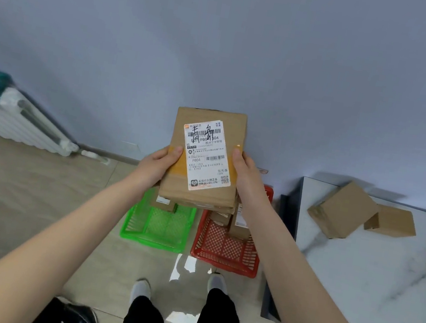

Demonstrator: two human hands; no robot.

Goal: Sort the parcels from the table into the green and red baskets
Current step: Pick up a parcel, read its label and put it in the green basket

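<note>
Even, soft indoor light with a cool cast on the wall (227, 36). White glare patch on the floor (104, 264), lower centre. Soft shadows behind the boxes (342, 208) on the table (355, 283), right side. Heavy wide-angle bend: radiator (15, 122) and table edges curve towards the frame sides. Parcel (174, 183) label (204, 154) is sharp in its large print, smeared in the small. Forearms (31, 243) go soft in the bottom corners.
</note>
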